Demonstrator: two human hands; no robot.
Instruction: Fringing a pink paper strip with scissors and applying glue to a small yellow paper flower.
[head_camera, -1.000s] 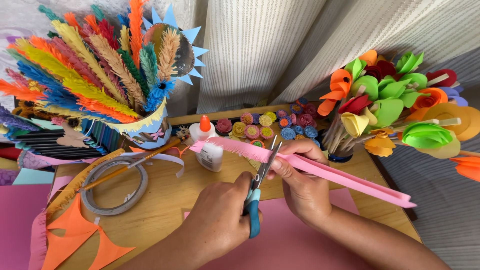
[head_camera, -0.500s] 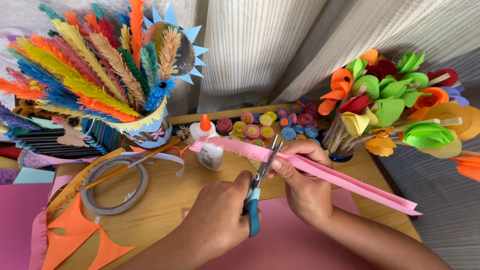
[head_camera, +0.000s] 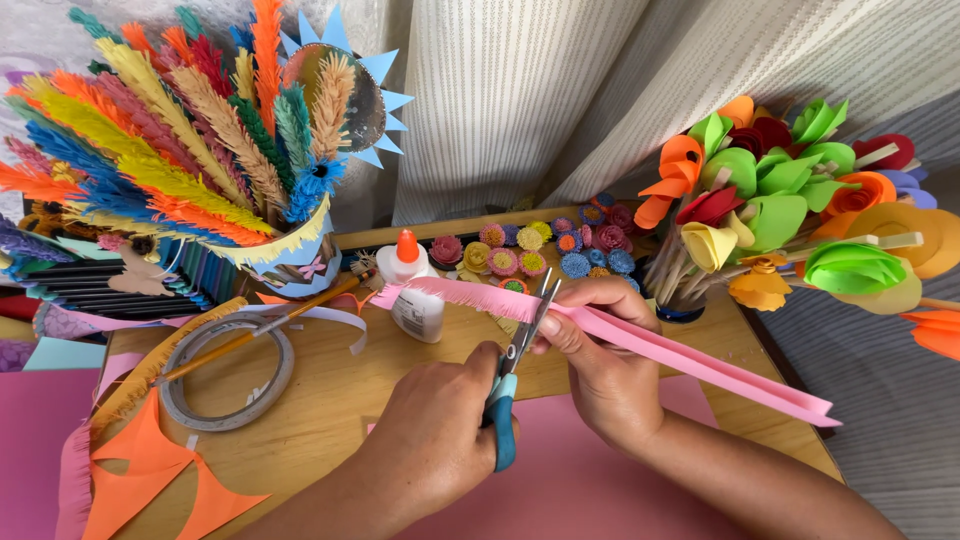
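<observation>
At the middle of the wooden desk (head_camera: 330, 400), a long folded strip of pink paper (head_camera: 640, 345) is held level above the surface, its left part already cut into a fine fringe. Since half a second ago the blades of the teal-handled scissors (head_camera: 515, 375) have kept to almost the same spot on the strip's edge, so the fringing has advanced only slightly. The right hand (head_camera: 600, 370) is pinched on the strip just beside the blades; the left hand (head_camera: 440, 440) is closed around the scissor handles. Just behind stand a white glue bottle with an orange cap (head_camera: 412, 290) and small rolled paper flowers (head_camera: 520, 255); a grey tape ring (head_camera: 228, 372) lies to the left.
</observation>
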